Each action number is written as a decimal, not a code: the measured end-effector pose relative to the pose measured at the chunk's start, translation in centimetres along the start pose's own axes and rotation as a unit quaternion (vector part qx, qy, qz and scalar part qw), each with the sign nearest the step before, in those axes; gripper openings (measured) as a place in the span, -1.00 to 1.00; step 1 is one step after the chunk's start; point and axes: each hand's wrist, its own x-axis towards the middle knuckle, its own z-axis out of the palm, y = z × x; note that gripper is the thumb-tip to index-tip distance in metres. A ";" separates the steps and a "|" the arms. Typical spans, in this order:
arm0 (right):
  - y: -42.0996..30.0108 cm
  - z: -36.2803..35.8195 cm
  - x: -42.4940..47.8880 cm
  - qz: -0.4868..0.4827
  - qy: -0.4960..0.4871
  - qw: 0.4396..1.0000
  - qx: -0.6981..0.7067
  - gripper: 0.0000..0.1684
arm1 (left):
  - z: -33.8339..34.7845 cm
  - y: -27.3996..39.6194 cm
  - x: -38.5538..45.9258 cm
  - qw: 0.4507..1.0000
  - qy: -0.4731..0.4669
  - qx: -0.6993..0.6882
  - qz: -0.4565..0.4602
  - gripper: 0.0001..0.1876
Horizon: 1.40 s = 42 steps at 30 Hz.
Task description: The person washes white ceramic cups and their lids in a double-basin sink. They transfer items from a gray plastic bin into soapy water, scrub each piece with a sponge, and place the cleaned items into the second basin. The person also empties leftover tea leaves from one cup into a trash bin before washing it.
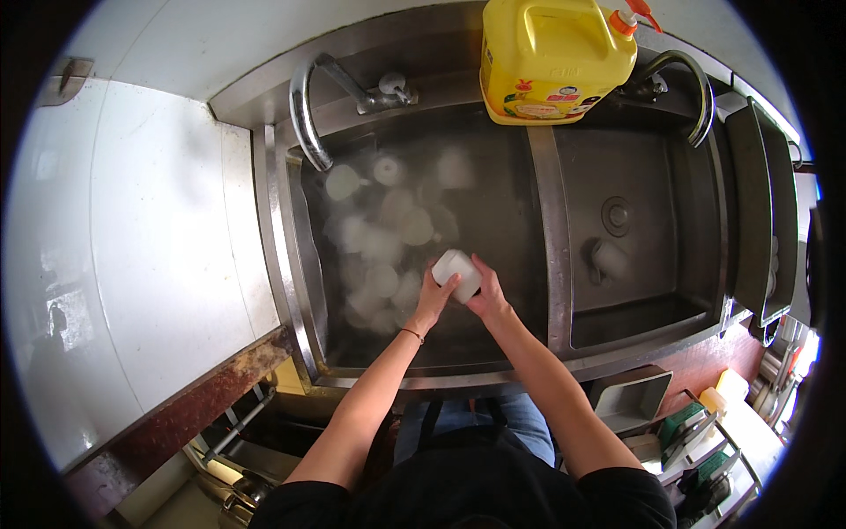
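Both hands hold one white cup [458, 274] above the water of the large left sink basin [489, 350]. My left hand [437, 294] grips its left side, the thumb lying across it. At its right side, the fingers of my right hand [488, 289] wrap around it. Several white cups and lids lie blurred under cloudy water to the left, among them a round white lid [388, 170] and a cup [342, 182]. In the right basin, a white mug [609, 258] lies on its side below the drain [617, 215].
A yellow detergent jug [555, 66] with a pump stands behind the divider [554, 251]. Curved faucets rise at left [304, 112] and right [700, 92]. A grey bin [753, 211] borders the right side; another grey container [631, 400] is below the sink's front edge.
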 end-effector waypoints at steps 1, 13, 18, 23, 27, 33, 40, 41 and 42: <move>0.1 -0.2 0.2 -0.006 -0.018 1.000 -0.018 -0.43 | 0.0 -0.7 -0.3 1.000 -0.004 -0.015 -0.012 -0.17; -4.2 -5.6 2.3 -0.096 0.235 0.920 -0.299 -0.42 | -2.4 0.4 -0.5 0.992 -0.004 0.114 -0.058 -0.25; 0.1 -3.1 0.0 -0.266 0.076 0.890 -0.362 -0.66 | -1.1 0.4 -0.2 0.943 0.030 0.326 0.061 -0.25; 2.0 0.0 -0.8 -0.491 -0.040 0.499 -0.713 -0.77 | -1.2 1.4 0.4 0.917 0.007 0.378 0.126 -0.58; -1.7 0.8 3.3 -0.331 -0.027 0.569 -0.752 -0.71 | -1.1 3.5 -0.8 0.941 -0.011 0.338 0.030 -0.67; -3.2 -4.5 6.3 -0.032 0.128 0.922 -0.364 -0.67 | -0.5 5.6 0.5 1.000 0.023 -0.019 0.007 -0.68; -1.0 -7.5 5.7 0.023 0.090 0.975 -0.203 -0.64 | -3.6 2.9 1.5 0.933 0.049 -0.316 -0.167 -0.51; -0.8 -7.1 5.1 -0.016 0.081 0.952 -0.294 -0.63 | -3.9 2.4 1.6 0.914 0.069 -0.341 -0.210 -0.49; -0.7 -6.6 4.4 -0.048 0.072 0.921 -0.379 -0.61 | -4.2 2.1 1.8 0.907 0.044 -0.360 -0.216 -0.48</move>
